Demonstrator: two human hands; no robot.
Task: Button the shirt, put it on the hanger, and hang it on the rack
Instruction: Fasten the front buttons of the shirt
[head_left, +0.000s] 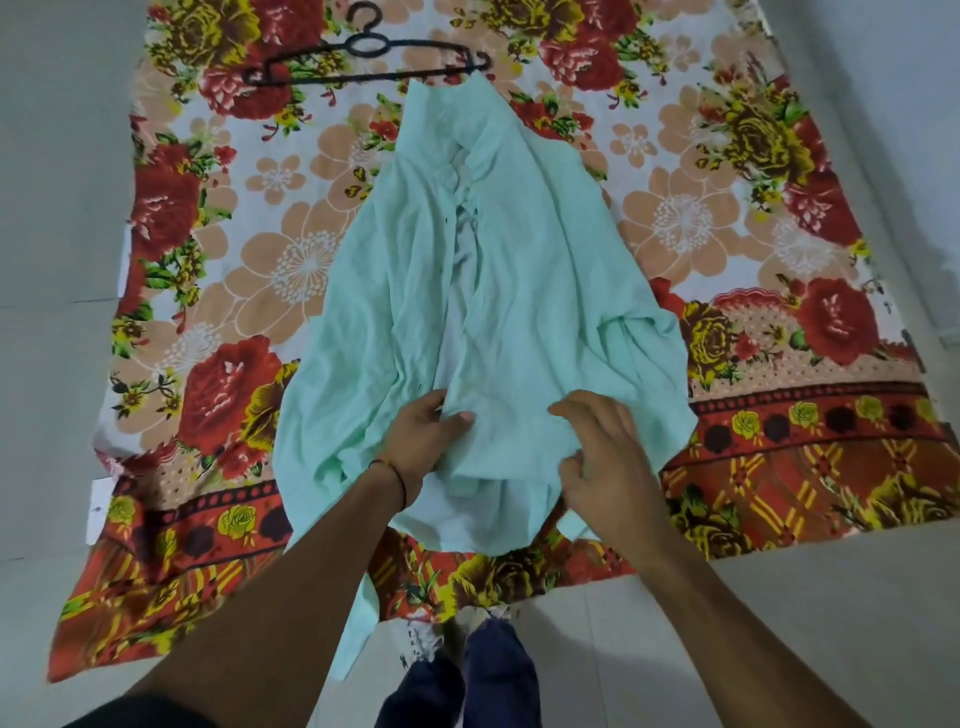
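A mint shirt (519, 291) lies unbuttoned at frame centre on a floral cloth (208, 260), collar at top by the black hanger (363, 57), hem nearest the person. The left hand (423, 439) pinches one front edge at the hem; the right hand (608, 457) hovers alongside, fingers loose, holding nothing.

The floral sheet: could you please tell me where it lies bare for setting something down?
Bare sheet lies left and right of the shirt. Crowded: the top, by the hanger; near the hem, around the left hand and the right hand.
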